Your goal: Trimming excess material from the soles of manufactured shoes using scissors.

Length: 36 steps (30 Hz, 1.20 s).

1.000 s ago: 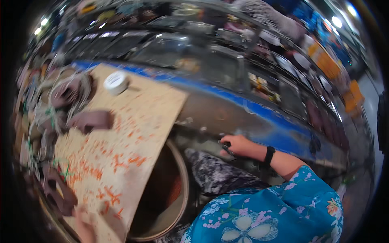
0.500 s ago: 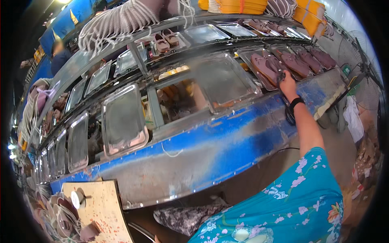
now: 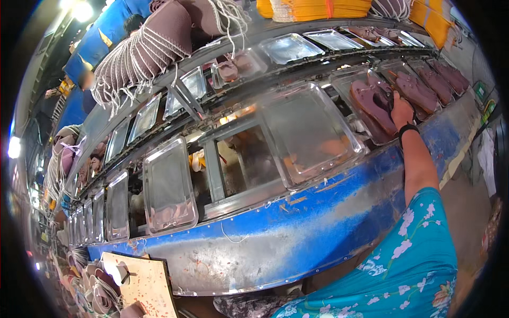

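Observation:
My right hand (image 3: 402,113) reaches out to the far right, with a black band on its wrist. Its fingers are closed around a dark, black-looking object (image 3: 383,100) whose kind I cannot make out. The hand is over a pair of purplish-brown shoe pieces (image 3: 365,96) lying on a shiny metal tray (image 3: 343,87). Beyond it, more purplish-brown shoe pieces (image 3: 418,91) lie on neighbouring trays. To the left of the hand is a large tray (image 3: 305,132) with nothing on it. My left hand is out of view.
A long line with a blue metal side (image 3: 318,222) carries several trays, with an open gap (image 3: 249,161) between two. A rack above holds stacked brown pieces with white cords (image 3: 159,50) and yellow bundles (image 3: 318,9). A wooden board (image 3: 146,283) stands lower left. Another person (image 3: 89,100) is far left.
My view has turned, so the line and trays appear farther right and lower. My right hand stays at the shoe pieces; the dark loop hanging below it no longer shows.

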Motion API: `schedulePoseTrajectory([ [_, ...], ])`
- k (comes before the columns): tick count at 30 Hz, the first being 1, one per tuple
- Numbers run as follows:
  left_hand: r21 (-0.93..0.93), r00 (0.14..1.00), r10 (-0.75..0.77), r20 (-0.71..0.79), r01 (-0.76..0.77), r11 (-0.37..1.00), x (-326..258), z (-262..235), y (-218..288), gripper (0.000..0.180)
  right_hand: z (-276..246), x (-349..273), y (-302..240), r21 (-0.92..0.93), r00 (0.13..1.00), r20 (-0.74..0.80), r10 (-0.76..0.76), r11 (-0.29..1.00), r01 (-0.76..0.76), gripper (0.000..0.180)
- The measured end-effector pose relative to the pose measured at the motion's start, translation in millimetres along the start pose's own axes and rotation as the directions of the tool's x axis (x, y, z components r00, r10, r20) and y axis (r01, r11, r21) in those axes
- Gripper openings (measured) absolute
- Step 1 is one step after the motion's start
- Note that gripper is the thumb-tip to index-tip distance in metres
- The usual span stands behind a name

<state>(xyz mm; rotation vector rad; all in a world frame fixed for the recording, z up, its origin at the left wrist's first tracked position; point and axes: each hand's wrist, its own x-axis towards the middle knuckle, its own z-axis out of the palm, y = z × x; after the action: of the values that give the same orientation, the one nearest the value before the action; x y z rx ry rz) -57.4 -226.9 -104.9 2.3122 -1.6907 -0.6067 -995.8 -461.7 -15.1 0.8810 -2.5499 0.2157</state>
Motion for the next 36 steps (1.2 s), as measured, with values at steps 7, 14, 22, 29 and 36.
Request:
schedulePoseTrajectory([
  [7, 0.214, 0.996, 0.081, 0.03, -0.085, 0.973, -1.8, -8.7, 19.3, 0.026, -25.8, 7.0, -8.4, 0.292, 0.976, 0.213, 0.039, 0.951, -0.102, 0.032],
  [14, 0.137, 0.98, 0.154, 0.123, -0.171, 0.976, 13.5, -21.5, 26.6, 0.027, -112.0, -20.0, -101.1, 0.917, 0.983, 0.125, -0.134, 0.393, -0.063, 0.039],
  [22, -0.792, 0.992, 0.016, -0.124, -0.109, 0.601, 19.3, -76.7, 147.3, 0.052, -285.6, -311.4, -345.2, 0.91, 0.752, -0.388, -0.533, -0.091, 0.404, 0.037],
  [29, -0.826, 0.524, -0.658, -0.541, -0.479, 0.298, -61.7, -91.9, 88.1, 0.052, -392.6, -642.1, -379.9, 0.694, -0.174, -0.672, -0.72, -0.694, 0.192, 0.042],
  [36, -0.928, 0.558, -0.759, -0.334, -0.054, 0.369, -198.8, 15.0, -149.9, 0.026, -393.8, -791.9, -320.3, 0.795, -0.595, -0.595, -0.54, -0.503, -0.338, 0.041],
])
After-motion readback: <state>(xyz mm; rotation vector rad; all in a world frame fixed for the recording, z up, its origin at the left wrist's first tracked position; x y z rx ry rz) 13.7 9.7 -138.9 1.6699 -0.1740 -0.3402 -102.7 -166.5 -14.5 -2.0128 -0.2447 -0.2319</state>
